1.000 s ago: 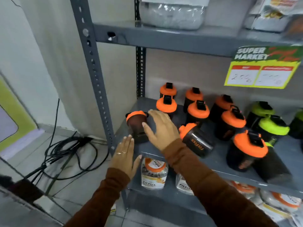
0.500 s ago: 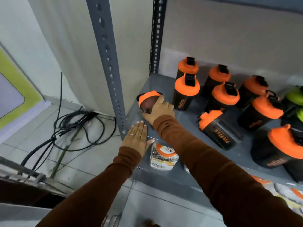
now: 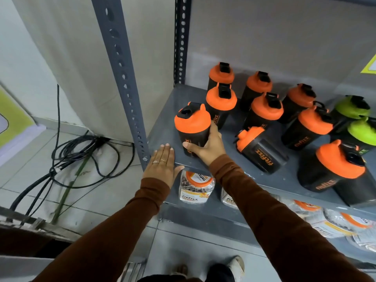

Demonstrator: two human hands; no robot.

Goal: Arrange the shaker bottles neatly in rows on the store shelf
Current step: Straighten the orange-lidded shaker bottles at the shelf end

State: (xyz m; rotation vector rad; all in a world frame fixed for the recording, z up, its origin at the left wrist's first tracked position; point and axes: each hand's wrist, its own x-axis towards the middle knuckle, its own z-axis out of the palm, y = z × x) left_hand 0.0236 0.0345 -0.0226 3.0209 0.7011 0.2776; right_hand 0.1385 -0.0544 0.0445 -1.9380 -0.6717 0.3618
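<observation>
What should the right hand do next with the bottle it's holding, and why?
Probably slide the held bottle back a little, in line with the orange-lid column behind it, and let go. The right hand grips it upright near the shelf front. The left hand rests flat on the edge. A tipped bottle waits next.

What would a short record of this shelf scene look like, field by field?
right hand: wrapped round an upright orange-lidded bottle at the shelf's front left
left hand: flat on the shelf edge, holding nothing
fallen bottle: lying on its side, mid-shelf
other orange-lidded bottles: upright, rows behind and to the right
green-lidded bottles: far right, upright
floor: tangled black cables
</observation>
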